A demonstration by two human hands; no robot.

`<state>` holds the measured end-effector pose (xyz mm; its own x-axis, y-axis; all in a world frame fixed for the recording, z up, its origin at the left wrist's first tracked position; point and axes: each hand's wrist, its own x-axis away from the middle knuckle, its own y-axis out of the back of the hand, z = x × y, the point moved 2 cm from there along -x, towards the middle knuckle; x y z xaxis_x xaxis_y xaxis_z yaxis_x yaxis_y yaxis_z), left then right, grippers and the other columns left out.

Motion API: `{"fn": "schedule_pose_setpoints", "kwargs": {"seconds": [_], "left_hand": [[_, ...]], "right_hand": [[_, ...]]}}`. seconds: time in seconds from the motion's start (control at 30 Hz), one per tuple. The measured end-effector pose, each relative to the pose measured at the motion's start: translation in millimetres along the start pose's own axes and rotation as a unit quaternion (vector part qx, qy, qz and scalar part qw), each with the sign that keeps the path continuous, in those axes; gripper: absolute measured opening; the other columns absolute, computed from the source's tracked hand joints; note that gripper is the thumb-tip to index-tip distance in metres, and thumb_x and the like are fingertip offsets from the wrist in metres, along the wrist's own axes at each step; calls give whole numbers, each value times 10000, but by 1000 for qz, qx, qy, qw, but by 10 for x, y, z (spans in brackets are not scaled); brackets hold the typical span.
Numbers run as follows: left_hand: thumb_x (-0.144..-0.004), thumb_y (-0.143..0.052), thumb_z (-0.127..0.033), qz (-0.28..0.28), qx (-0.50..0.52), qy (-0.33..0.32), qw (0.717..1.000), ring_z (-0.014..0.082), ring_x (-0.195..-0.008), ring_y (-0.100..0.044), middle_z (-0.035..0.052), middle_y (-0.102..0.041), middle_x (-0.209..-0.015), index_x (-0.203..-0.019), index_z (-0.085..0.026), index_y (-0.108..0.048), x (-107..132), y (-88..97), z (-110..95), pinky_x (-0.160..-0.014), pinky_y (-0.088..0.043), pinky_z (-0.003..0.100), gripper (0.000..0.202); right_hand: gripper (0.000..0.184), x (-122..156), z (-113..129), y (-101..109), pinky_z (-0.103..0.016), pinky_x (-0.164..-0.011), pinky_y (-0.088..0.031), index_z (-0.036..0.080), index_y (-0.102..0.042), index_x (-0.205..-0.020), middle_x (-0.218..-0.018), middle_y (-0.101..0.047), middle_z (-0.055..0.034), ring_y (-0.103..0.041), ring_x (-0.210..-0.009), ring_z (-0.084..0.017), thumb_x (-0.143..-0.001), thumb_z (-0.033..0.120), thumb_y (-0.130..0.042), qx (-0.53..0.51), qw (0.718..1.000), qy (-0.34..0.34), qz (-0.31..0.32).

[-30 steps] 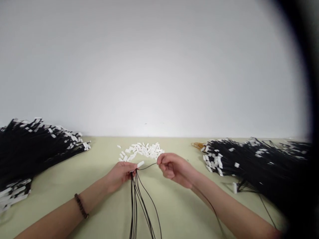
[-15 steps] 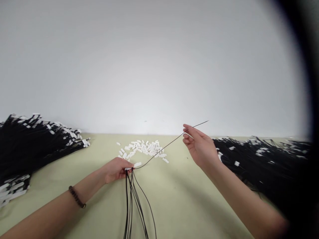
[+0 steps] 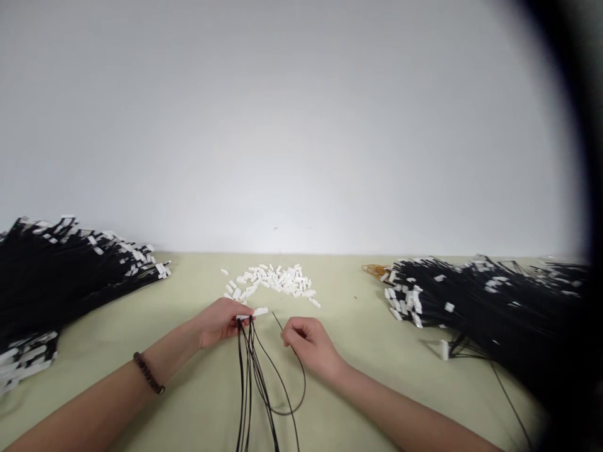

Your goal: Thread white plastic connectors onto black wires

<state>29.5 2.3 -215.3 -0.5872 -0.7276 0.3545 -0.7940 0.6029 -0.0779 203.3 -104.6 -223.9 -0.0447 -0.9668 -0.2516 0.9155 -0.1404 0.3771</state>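
My left hand [image 3: 225,321] pinches a small white connector [image 3: 244,317]. Several thin black wires [image 3: 249,383] run down from it past the lower picture edge. Beside those fingertips is another small white plastic piece [image 3: 260,311]; whether it is held or lies on the table I cannot tell. To the right, my right hand [image 3: 311,346] is closed on a thin black wire [image 3: 304,376], its free end pointing up and left toward the white connector. From that hand the wire bends down in a loop, back toward the hanging wires.
Behind my hands lies a scattered heap of small white plastic pieces [image 3: 282,280]. Large bundles of black wires with white ends lie at left [image 3: 61,270] and right [image 3: 471,307]. A coil of orange-brown wire [image 3: 374,270] sits by the right bundle. A pale wall [image 3: 301,157] borders the green table [image 3: 188,389].
My right hand has come down and left from the stretched-out wire and now grips it near my left hand. The wire has slackened into a loop. My left hand has barely moved.
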Motion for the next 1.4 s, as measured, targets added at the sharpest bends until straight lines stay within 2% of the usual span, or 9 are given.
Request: {"fn": "schedule_pose_setpoints", "kwargs": {"seconds": [0.17, 0.8, 1.07, 1.4], "left_hand": [[-571, -690, -310, -1, 2, 1, 1000, 83, -622, -479, 33, -557, -727, -729, -112, -621, 1, -6, -11, -557, -375, 169, 262], [-587, -683, -313, 4, -19, -15, 1000, 82, -607, -483, 24, -552, -667, -694, -114, -629, -5, -13, 2, -565, -378, 171, 232], [-590, -673, -346, 3, -39, -16, 999, 90, -613, -477, 23, -551, -661, -695, -118, -630, 36, -40, -3, -585, -378, 187, 255], [-590, -650, -379, -1, -100, -26, 995, 109, -624, -474, 29, -549, -662, -722, -116, -641, 84, -100, -33, -554, -343, 194, 295]], "right_hand": [[178, -2, 3, 12, -171, -471, -262, 121, -491, -531, -502, -406, 26, -358, -505, -63, -691, 157, -420, 7, 1000, -6, 20], [176, 11, -56, -23, -165, -469, -263, 127, -504, -556, -509, -418, 24, -368, -501, -62, -702, 178, -418, 39, 999, 9, 30], [183, 47, -11, -19, -163, -437, -234, 134, -412, -534, -502, -370, 30, -315, -482, -55, -701, 205, -439, 56, 998, 13, 14], [159, 69, -1, -40, -152, -423, -230, 134, -431, -528, -481, -380, 34, -314, -455, -45, -682, 173, -448, 116, 991, 57, 33]]}}
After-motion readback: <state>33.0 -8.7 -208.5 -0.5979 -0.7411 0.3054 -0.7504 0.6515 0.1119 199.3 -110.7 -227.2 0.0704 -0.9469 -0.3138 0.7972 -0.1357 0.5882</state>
